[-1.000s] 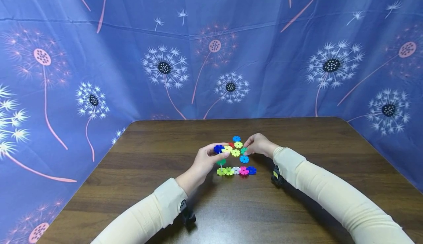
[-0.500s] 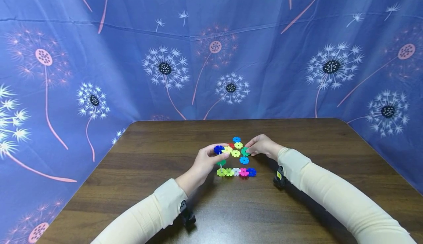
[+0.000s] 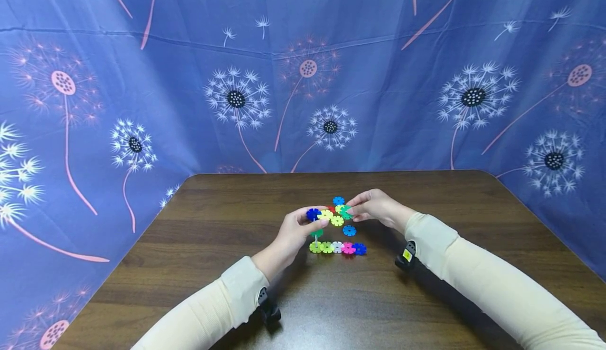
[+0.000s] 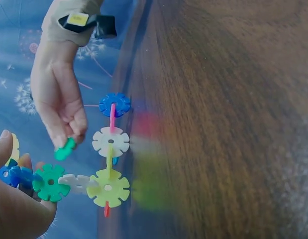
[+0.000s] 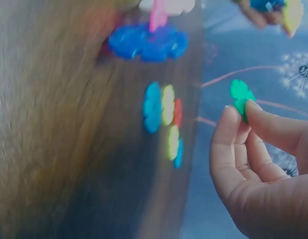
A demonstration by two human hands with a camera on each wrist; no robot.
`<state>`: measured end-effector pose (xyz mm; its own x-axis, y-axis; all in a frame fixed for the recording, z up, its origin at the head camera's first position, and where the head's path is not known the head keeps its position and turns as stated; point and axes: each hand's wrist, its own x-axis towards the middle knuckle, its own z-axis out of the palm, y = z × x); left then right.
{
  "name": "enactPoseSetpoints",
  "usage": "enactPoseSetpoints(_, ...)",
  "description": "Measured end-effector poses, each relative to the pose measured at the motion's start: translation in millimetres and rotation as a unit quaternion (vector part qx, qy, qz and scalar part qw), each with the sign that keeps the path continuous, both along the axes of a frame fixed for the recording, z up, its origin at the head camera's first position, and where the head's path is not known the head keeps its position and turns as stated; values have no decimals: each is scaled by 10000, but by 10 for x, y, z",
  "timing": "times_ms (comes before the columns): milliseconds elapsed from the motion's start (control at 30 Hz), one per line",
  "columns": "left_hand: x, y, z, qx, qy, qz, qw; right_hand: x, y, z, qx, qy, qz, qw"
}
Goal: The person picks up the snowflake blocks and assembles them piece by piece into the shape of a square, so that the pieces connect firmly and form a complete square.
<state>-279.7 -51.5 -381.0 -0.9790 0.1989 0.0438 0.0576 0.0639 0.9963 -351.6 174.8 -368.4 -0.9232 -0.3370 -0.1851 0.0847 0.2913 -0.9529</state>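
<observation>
My left hand [image 3: 292, 234] grips the upper end of a joined structure of notched plastic flower discs, at its dark blue disc [image 3: 313, 214] and pale yellow disc [image 3: 325, 215]. Below the grip, a green disc [image 4: 51, 182] and a white disc [image 4: 76, 183] link down to a bottom row. That row runs from a yellow-green disc [image 3: 315, 247] through a white disc [image 3: 337, 247] and a pink disc [image 3: 347, 248] to a dark blue disc [image 3: 360, 248]. My right hand [image 3: 381, 209] pinches a single green disc [image 5: 239, 97] between thumb and fingertips, above the table.
Loose discs lie on the wooden table [image 3: 199, 213] behind the row: a light blue disc [image 3: 349, 230], a yellow disc [image 3: 337, 221], a red disc [image 5: 178, 113] and another blue disc [image 3: 338, 200]. A blue dandelion-patterned cloth [image 3: 379, 76] hangs behind the table.
My right hand has picked the green disc up from among the loose discs and raised it slightly leftward. My left hand and the joined discs stay in place.
</observation>
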Motion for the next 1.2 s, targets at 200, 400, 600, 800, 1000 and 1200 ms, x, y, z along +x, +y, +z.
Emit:
enactPoseSetpoints(200, -10, 3, -6, 41, 27, -14, 10000, 166, -36, 131, -17, 222, -22, 9997)
enactPoseSetpoints(400, 2, 7, 1, 72, 10, -20, 10000, 365, -52, 212, 36, 621, -36, 9981)
enactPoseSetpoints(600, 25, 14, 15, 98, -30, -35, 9999, 488, -97, 221, -35, 1072, 60, 9942)
enactPoseSetpoints(800, 40, 14, 23, 112, -92, -41, 9999, 565, -148, 233, -11, 1323, 61, 9912)
enactPoseSetpoints(1000, 42, 16, 5, 134, -83, -62, 9999, 601, -176, 231, 37, 1447, -86, 9894)
enactPoseSetpoints(1200, 34, 24, -11, 189, 90, -93, 9997, 616, -200, 205, 117, 1668, -198, 9857)
